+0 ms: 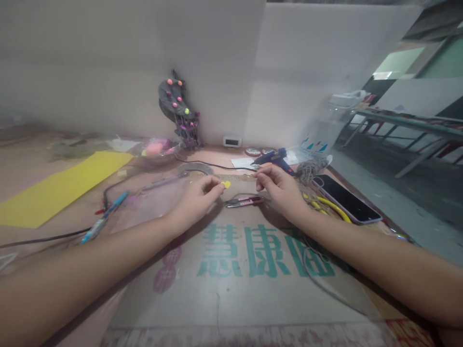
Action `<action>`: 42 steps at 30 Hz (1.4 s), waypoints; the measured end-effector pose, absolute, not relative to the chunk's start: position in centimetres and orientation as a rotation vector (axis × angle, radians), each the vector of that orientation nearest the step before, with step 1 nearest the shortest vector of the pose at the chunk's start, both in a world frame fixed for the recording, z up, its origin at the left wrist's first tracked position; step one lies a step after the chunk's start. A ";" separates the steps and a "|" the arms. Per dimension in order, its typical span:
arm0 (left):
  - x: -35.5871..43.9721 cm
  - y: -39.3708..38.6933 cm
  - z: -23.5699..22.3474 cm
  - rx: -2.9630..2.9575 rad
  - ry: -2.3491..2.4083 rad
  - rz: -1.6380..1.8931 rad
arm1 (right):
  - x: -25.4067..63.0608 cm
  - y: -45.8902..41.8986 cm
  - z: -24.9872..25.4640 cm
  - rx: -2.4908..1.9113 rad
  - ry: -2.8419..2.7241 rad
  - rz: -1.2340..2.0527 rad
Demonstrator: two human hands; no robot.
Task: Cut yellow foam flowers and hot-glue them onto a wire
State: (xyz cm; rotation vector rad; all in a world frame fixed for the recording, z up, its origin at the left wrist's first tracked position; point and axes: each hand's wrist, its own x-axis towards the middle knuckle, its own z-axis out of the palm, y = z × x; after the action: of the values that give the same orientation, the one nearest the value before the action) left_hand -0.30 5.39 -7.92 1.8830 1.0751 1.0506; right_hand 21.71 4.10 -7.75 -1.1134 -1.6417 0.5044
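Clearly, what I have is small: a yellow piece (226, 184) pinched at its edge between the thumb and fingers of my left grip (202, 195), held up over the far part of the printed board (195, 303) on the bench (213, 154). It sticks out past my fingertips toward the right, seemingly with a rounded, lobed outline. I judge it nearly weightless and thin, paper or soft foam perhaps; the blur won't let me say which. Such a piece would likely bend or crease under a hard squeeze rather than slip, so a light pinch at the rim suits it, leaving the rounded part free.

My right grip (280, 188) hovers to its right, apart from it, thumb and fingers drawn close together; whether anything thin lies between them I cannot tell. Small scissors (246, 201) lie on the board below, between my two grips; I expect them to be stiff and easiest to take by the reddish handle, clear of the blades. The yellow sheet (65, 190) off to my left looks flat and light, probably best lifted by one edge to avoid a crease.
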 end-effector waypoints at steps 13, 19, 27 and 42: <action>-0.1 4.6 -7.0 1.945 1.147 0.938 | 24.6 4.3 -1.8 -1.177 -1.667 0.189; -0.3 4.8 -7.4 1.959 1.122 0.966 | 30.1 8.4 -3.2 -1.465 -1.348 -0.102; -0.1 4.6 -7.0 1.959 1.109 0.978 | 31.4 10.9 -7.1 -1.621 -1.581 0.062; -0.2 4.8 -7.6 1.991 1.111 0.962 | 32.4 11.5 -8.5 -1.734 -1.515 0.361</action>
State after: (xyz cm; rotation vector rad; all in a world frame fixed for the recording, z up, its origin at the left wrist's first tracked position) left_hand -0.20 4.79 -7.65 1.9910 1.1113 0.9618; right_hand 32.44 11.49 -8.49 -1.7336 -1.5153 0.3606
